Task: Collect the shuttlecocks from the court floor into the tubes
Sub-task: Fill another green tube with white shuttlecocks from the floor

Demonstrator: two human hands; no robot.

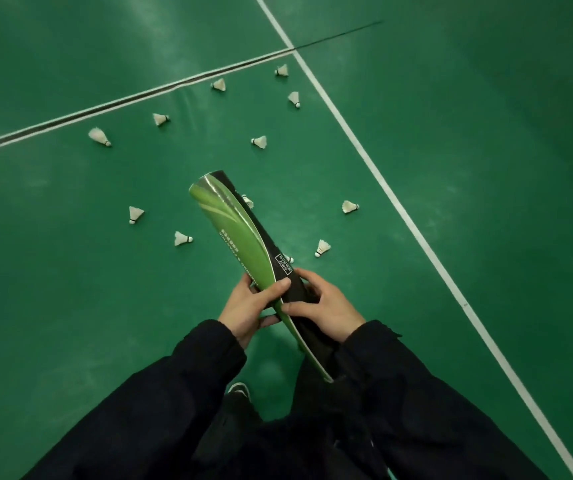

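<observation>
Shuttlecocks, white feather ones with small rounded cork heads, lie scattered on the green court floor (70,271), mostly across the middle and the upper half of the frame. One lies at the far left (99,136), one near the top by the crossing of the white court lines (282,70), one at the right close to the long diagonal white line (349,206), and one just right of the centre (322,248). At least two more are partly hidden behind the tube, so I cannot count them all exactly.

The long cardboard tube, green and black with a printed label (243,244), is held in the centre of the frame, slanting from lower right to upper left. The left hand (254,308) grips it from the left with the thumb over the top. The right hand (326,308) holds it from the right, fingers curled round the black side. Whether the far end is open or capped, I cannot tell.

The risks, as I judge them: no shuttlecock seems collected yet, and they lie well apart, so one hidden behind the tube or near the feet may be missed or stepped on. If a shuttlecock goes in with the feathers first, or is pushed hard, the feathers may bend or break. If the lower end has no cap, the shuttlecocks may fall through.
</observation>
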